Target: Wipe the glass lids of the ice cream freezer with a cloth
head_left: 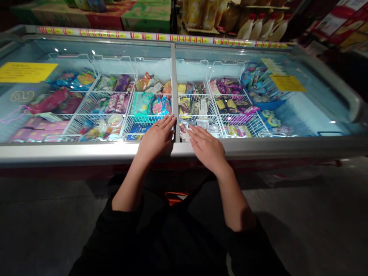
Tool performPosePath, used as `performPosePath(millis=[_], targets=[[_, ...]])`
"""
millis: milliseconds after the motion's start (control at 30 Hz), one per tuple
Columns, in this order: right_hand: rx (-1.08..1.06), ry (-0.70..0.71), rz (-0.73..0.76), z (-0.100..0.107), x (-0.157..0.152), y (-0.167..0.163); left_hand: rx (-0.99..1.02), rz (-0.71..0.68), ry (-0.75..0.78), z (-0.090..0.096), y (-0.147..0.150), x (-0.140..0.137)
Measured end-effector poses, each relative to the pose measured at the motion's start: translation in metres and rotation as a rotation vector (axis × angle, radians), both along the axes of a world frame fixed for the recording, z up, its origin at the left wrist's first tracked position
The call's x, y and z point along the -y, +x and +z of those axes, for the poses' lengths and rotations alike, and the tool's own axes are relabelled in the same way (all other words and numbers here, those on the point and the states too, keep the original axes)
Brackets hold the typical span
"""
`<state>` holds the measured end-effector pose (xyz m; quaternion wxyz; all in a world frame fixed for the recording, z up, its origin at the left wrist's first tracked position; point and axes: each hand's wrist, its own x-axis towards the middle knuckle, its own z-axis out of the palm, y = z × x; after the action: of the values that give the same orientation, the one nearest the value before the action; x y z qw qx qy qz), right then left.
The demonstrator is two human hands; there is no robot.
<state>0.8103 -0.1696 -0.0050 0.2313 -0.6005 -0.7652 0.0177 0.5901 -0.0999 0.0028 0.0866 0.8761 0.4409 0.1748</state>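
Two hands laid flat at the middle of a glass-topped chest freezer

A person in black sleeves stands facing a long chest freezer, seen from above. The left hand reaches over its silver front edge, palm down, fingers straight and close together, beside the lower end of the metal center divider. The right hand mirrors it on the divider's other side, flattened, fingers extended and slightly parted. Whether either palm presses on the glass is hard to tell.

Beneath the left glass panel and right glass panel, white wire baskets hold packaged frozen goods. Nearest the left hand are a teal bag and a bright blue bag; farther left are a round tub and pink boxes. Right of the divider lie yellow packets and purple packets.

A yellow sign sits at far left, and a price-label strip runs along the back edge. Behind stand jars and red-capped bottles.
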Motion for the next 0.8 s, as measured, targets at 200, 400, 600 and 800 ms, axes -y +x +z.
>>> performPosePath(millis=[200,400,600,800], targets=[[-0.087,-0.058,0.131,0.005,0.006,0.018,-0.047,-0.011,0.0,0.004,0.0,0.001],[-0.045,-0.064,0.056,0.003,-0.047,0.023,-0.055,0.005,0.002,0.006,0.001,0.001],[-0.038,-0.082,0.221,0.003,-0.066,-0.004,-0.064,-0.015,0.005,0.005,-0.001,0.001],[-0.107,-0.122,0.294,0.005,-0.041,0.033,-0.089,0.0,0.007,0.005,0.0,0.002]])
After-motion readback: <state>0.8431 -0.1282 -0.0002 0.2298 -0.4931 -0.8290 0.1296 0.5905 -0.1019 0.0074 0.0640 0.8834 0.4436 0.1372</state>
